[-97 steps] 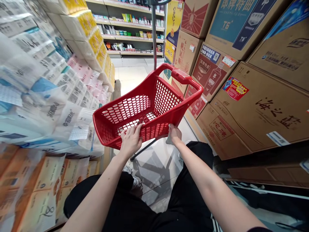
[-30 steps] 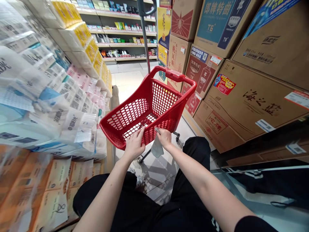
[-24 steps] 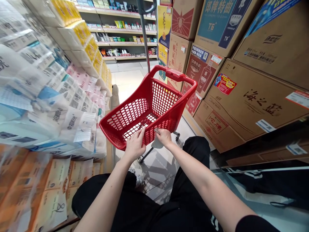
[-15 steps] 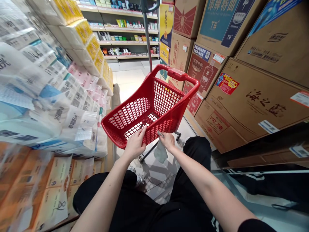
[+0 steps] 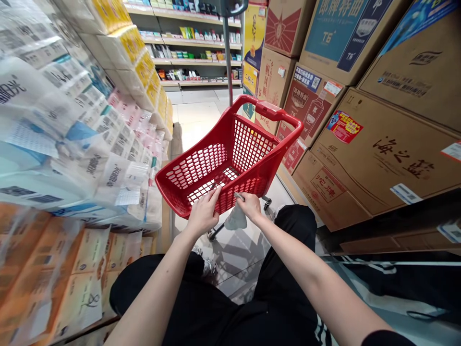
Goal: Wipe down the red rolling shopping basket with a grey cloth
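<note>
A red plastic shopping cart (image 5: pixel 264 166) with a lattice basket stands tilted before my knees, its handle toward the upper right. My left hand (image 5: pixel 204 214) grips the near rim of the basket, fingers over the edge and thumb on the outside. Beside it, my right hand (image 5: pixel 250 207) is closed on a greyish-white cloth (image 5: pixel 236 219), pinched at the top against the basket's outer side. The cloth's loose end hangs below the fist. Inside the basket, a small dark object near my left fingertips is too small to name.
Wrapped tissue packs (image 5: pixel 108 168) are stacked along the left, with orange packs (image 5: pixel 32 259) below. Cardboard cartons (image 5: pixel 392 158) rise on the right. Stocked shelves (image 5: pixel 198 62) stand at the back. A grey pole (image 5: pixel 227 62) is behind the cart.
The view has shifted slightly, so the cart appears a little farther right. The cloth's hanging end has swung up and left under my right hand. My left hand stays on the rim.
</note>
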Tool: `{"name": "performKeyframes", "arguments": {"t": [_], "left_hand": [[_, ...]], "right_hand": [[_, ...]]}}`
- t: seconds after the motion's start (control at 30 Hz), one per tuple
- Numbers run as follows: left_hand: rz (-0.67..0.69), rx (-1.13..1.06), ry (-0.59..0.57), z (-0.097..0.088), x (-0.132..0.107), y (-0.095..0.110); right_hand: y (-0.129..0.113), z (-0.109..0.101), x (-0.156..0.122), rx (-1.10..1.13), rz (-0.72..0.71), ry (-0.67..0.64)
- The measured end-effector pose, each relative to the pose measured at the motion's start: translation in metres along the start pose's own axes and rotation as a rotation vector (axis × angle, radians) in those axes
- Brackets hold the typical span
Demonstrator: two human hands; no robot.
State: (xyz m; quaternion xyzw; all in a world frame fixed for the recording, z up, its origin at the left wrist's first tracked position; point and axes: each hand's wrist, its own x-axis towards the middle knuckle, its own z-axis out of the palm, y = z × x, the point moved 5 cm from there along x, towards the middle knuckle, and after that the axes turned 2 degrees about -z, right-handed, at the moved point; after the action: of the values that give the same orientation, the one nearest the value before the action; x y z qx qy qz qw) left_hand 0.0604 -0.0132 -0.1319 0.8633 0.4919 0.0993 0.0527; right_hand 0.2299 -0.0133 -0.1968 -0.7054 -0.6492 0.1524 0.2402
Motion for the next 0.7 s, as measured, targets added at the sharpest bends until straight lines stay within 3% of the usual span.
{"name": "performKeyframes", "arguments": {"t": [0.17, 0.3, 0.43, 0.53, 0.7], "left_hand": [[-0.018, 0.018, 0.019, 0.003, -0.001, -0.001], [-0.012, 0.028, 0.017, 0.005, -0.001, -0.003], [-0.013, 0.017, 0.031, 0.002, -0.002, -0.003], [0.001, -0.005, 0.044, 0.002, -0.001, -0.003], [0.037, -0.072, 0.057, 0.007, -0.001, -0.01]], "right_hand": [[-0.017, -0.002, -0.004, -0.016, -0.056, 0.09], [-0.032, 0.004, 0.001, -0.081, -0.173, 0.061], [-0.029, 0.001, 0.0, -0.042, -0.244, 0.043], [-0.021, -0.002, -0.006, 0.042, -0.224, 0.056], [-0.017, -0.008, -0.009, 0.124, -0.095, 0.235]]}}
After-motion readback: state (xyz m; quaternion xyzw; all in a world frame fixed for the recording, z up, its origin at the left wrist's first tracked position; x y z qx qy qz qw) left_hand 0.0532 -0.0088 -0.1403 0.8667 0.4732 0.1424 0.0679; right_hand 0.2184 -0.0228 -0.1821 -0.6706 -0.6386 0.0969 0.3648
